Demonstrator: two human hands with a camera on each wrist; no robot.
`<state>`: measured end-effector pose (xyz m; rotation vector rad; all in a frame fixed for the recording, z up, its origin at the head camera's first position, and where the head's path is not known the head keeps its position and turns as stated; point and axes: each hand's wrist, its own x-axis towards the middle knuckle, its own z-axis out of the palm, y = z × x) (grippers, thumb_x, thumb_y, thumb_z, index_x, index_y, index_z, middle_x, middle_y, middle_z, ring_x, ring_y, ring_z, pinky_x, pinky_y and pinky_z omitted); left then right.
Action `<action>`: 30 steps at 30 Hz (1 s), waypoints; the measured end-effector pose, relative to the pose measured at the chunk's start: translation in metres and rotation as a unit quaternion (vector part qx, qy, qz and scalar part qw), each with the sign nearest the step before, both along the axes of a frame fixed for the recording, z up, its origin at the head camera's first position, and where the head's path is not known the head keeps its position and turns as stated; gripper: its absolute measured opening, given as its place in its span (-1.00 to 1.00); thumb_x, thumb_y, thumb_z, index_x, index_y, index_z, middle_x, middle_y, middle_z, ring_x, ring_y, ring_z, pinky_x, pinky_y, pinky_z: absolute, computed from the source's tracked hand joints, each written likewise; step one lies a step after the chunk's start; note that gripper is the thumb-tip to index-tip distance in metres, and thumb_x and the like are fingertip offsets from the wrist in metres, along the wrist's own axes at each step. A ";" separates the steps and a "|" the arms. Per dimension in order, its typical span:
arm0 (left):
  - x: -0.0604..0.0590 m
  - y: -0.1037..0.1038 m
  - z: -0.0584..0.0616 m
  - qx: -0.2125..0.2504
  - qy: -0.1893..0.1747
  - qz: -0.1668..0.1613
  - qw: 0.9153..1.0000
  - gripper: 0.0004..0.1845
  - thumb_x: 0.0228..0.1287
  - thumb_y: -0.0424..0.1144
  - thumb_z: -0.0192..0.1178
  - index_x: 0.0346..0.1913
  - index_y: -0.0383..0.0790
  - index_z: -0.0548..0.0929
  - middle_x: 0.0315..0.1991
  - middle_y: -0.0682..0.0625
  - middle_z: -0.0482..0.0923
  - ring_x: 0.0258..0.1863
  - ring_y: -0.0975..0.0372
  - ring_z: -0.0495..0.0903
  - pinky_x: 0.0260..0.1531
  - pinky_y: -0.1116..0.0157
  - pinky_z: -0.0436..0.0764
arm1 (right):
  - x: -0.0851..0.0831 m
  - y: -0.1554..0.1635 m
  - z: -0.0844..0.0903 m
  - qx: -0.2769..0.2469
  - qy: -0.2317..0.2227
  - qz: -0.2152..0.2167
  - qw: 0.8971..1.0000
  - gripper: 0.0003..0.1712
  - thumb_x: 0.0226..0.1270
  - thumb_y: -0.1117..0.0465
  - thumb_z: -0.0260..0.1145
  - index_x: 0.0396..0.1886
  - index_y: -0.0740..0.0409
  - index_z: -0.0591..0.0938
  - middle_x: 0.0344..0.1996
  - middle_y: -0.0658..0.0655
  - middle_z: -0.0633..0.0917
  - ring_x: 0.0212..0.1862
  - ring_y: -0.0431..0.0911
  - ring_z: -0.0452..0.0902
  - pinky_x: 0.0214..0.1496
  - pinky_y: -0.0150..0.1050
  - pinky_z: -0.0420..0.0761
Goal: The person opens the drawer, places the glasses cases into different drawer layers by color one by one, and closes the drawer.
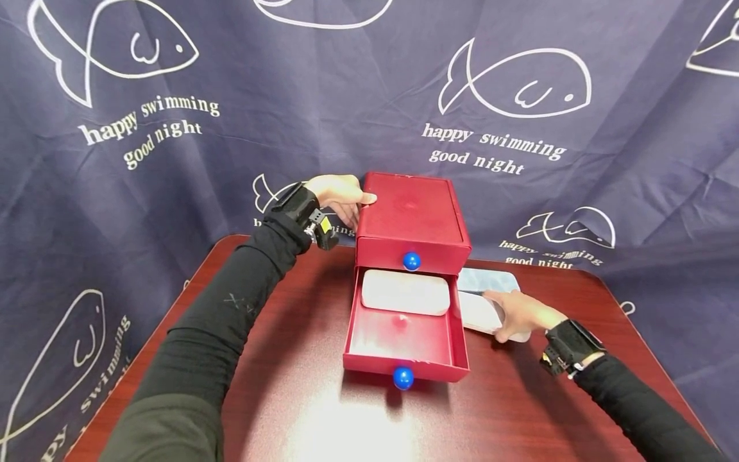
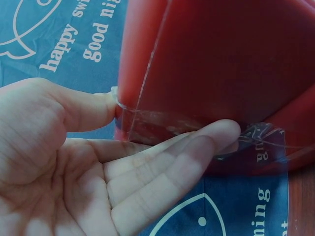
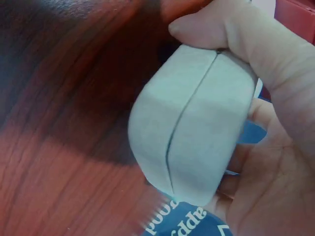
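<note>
A red two-drawer box (image 1: 412, 215) stands mid-table, each drawer with a blue knob. The upper drawer (image 1: 411, 250) is closed. The lower drawer (image 1: 404, 337) is pulled out, with a white oblong case (image 1: 405, 292) lying at its back. My left hand (image 1: 337, 192) rests on the box's top left corner. In the left wrist view the thumb (image 2: 93, 105) presses the edge of the box (image 2: 221, 64) and straight fingers (image 2: 197, 152) lie against its side. Right of the drawer, my right hand (image 1: 522, 314) grips a second white case (image 1: 476, 311) on the table. The thumb (image 3: 236, 29) and fingers wrap round this case (image 3: 192, 128).
The dark red wooden table (image 1: 300, 404) has rounded corners and bare surface in front of the drawer. A pale bluish flat case (image 1: 487, 280) lies behind the right hand, beside the box. A navy cloth with white fish prints (image 1: 173, 128) hangs behind and around the table.
</note>
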<state>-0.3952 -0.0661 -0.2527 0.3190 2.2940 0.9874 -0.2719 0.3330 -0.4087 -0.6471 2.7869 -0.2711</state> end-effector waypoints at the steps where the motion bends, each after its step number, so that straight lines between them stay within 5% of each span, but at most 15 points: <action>1: 0.000 0.000 0.001 0.000 0.000 -0.001 1.000 -0.58 0.64 -0.11 -0.08 0.04 -0.49 0.53 -0.38 -0.18 0.72 -0.37 0.12 0.77 0.13 0.09 0.70 | 0.000 -0.001 0.002 0.004 0.001 -0.002 1.000 -0.08 -0.35 0.19 0.65 0.18 0.25 0.53 -0.36 0.04 0.62 -0.31 -0.07 0.47 -0.27 -0.23 0.50; 12: -0.001 0.000 0.000 -0.002 -0.002 0.001 1.000 -0.63 0.64 -0.11 -0.08 -0.01 -0.42 0.51 -0.41 -0.16 0.71 -0.40 0.14 0.76 0.12 0.11 0.70 | 0.004 -0.007 0.011 -0.003 -0.030 -0.013 0.999 -0.22 -0.30 0.12 0.57 0.04 0.13 0.49 -0.37 0.00 0.57 -0.31 -0.11 0.46 -0.26 -0.22 0.50; 19: -0.002 -0.001 0.000 -0.003 -0.004 0.001 1.000 -0.59 0.64 -0.10 -0.08 0.04 -0.46 0.53 -0.40 -0.16 0.71 -0.39 0.15 0.76 0.15 0.11 0.69 | 0.009 -0.009 0.015 -0.015 -0.042 -0.027 0.999 -0.10 -0.21 -0.01 0.65 0.16 0.23 0.48 -0.31 0.04 0.60 -0.22 -0.06 0.52 -0.15 -0.12 0.55; 30: -0.001 0.000 0.001 -0.004 -0.004 0.003 1.000 -0.63 0.64 -0.10 -0.07 -0.02 -0.40 0.51 -0.37 -0.17 0.72 -0.37 0.13 0.77 0.17 0.09 0.68 | 0.016 0.003 0.031 -0.003 0.018 -0.038 0.999 0.01 -0.19 -0.11 0.62 0.25 0.32 0.48 -0.22 0.19 0.68 -0.21 0.00 0.58 -0.18 -0.08 0.58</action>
